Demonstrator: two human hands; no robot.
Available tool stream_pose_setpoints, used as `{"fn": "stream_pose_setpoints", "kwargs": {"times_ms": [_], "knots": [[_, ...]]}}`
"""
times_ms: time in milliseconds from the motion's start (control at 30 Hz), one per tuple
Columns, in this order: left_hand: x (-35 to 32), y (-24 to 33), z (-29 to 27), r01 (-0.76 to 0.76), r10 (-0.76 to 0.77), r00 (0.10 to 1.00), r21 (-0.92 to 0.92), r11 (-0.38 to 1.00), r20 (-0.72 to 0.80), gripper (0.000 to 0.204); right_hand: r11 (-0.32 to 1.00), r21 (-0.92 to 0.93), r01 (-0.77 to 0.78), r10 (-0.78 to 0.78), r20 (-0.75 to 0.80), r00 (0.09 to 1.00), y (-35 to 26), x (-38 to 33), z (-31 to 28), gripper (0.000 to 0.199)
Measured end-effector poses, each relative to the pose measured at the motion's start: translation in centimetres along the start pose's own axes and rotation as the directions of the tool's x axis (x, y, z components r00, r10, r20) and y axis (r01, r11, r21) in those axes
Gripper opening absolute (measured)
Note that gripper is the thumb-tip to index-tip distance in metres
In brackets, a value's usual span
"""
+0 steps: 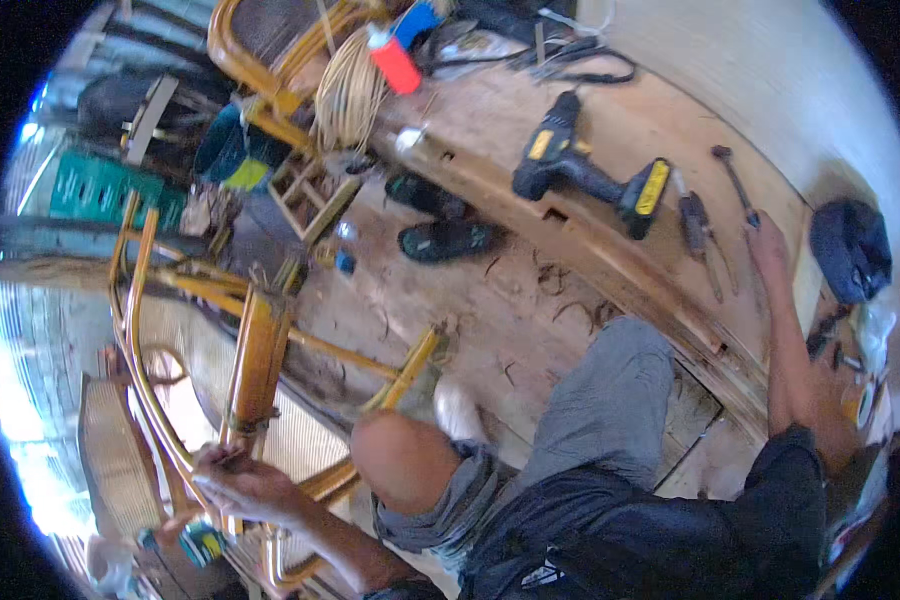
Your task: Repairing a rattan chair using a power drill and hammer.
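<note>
A rattan chair frame (260, 365) with glossy yellow-brown poles lies tilted at my left. My left hand (245, 487) is closed at one of its long curved poles, fingers bent; part of the grip is hidden. Far out to the right, my right hand (767, 243) grips the end of a slim dark tool (737, 183) with a small crosswise head, like a small hammer. The tool is low over the wooden board. Beside it lie pliers (694, 226) with dark handles and a black and yellow cordless drill (585, 172).
A long wooden beam (610, 255) with notches runs diagonally before my knees. Dark sandals (448, 240) and scraps lie on the floor. Farther off are a cane coil (350, 92), a red bottle (396, 65) and a green crate (105, 190). A dark cloth bundle (852, 250) sits at right.
</note>
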State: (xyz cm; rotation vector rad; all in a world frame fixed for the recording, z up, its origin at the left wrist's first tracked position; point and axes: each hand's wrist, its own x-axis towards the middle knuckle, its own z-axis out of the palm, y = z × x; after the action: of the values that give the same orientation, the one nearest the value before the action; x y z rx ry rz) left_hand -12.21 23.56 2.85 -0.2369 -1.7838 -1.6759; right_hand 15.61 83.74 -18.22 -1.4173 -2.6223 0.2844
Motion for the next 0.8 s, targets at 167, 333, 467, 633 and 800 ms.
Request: {"fn": "stream_pose_setpoints", "kwargs": {"times_ms": [167,333,467,633,800], "knots": [[-5.5,-2.3,8.7,-0.492,0.103,0.467,0.161,0.855,0.878,0.025,0.985,-0.099,0.142,-0.166,-0.308,0.937,-8.1,1.3,-5.0,0.044],[-6.2,-13.9,27.5,-0.371,0.065,0.379,0.087,0.924,0.923,0.03,0.873,0.355,0.334,-0.373,0.043,0.927,-24.9,-2.5,-4.6,0.052],[-5.8,-20.6,38.2,-0.03,-0.365,0.366,0.403,0.915,0.856,0.037,0.948,0.003,0.318,-0.312,0.202,0.928,-31.3,-0.4,-1.1,0.066],[-5.9,-20.6,38.2,0.002,-0.293,0.452,0.328,0.945,0.842,0.044,0.983,-0.027,0.179,-0.155,0.387,0.909,-31.1,1.1,1.5,0.07],[-6.1,-14.9,26.0,0.244,-0.195,0.254,0.132,0.961,0.947,0.056,0.956,0.101,0.276,-0.289,0.141,0.947,-30.7,-1.2,-1.6,0.057]]}}
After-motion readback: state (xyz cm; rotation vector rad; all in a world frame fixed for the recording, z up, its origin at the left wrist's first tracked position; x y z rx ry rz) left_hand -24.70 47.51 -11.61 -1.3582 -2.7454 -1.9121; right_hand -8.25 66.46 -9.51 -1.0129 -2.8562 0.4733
